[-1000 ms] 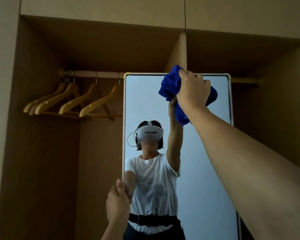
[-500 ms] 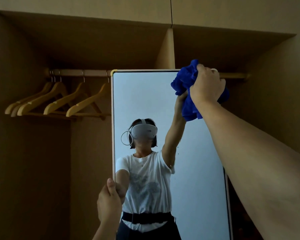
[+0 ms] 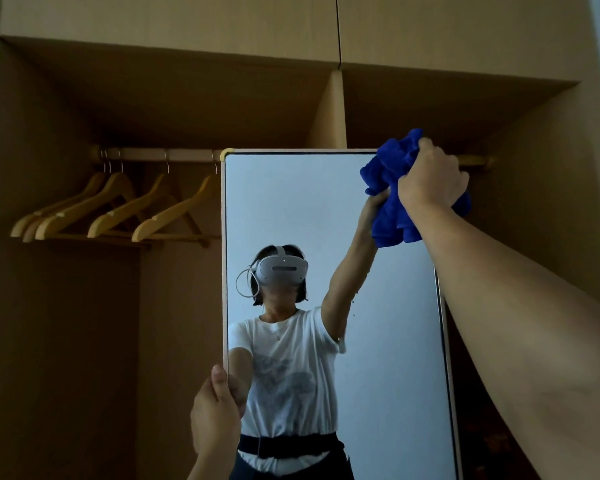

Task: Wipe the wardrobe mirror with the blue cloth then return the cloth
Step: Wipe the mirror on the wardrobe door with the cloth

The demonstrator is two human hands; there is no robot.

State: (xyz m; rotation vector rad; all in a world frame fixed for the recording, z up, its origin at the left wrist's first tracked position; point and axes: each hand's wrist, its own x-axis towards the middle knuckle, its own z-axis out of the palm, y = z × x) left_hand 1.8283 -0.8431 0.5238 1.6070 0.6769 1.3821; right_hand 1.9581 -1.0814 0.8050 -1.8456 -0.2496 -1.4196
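Head view, left to right: four smooth wooden hangers [image 3: 118,209] hang on the wooden rail [image 3: 160,155] of the tan wardrobe [image 3: 66,306]. The left hand [image 3: 215,419] grips the mirror's left edge, thumb on the front, as it did a second ago. The tall rectangular mirror [image 3: 388,341], with its thin pale frame and rounded corner, reflects the person. At its top right corner, the right hand [image 3: 432,180] clutches the bunched, fluffy blue cloth [image 3: 390,199] against the glass; since the earlier frames hand and cloth have slid rightward along the top edge from near the middle.
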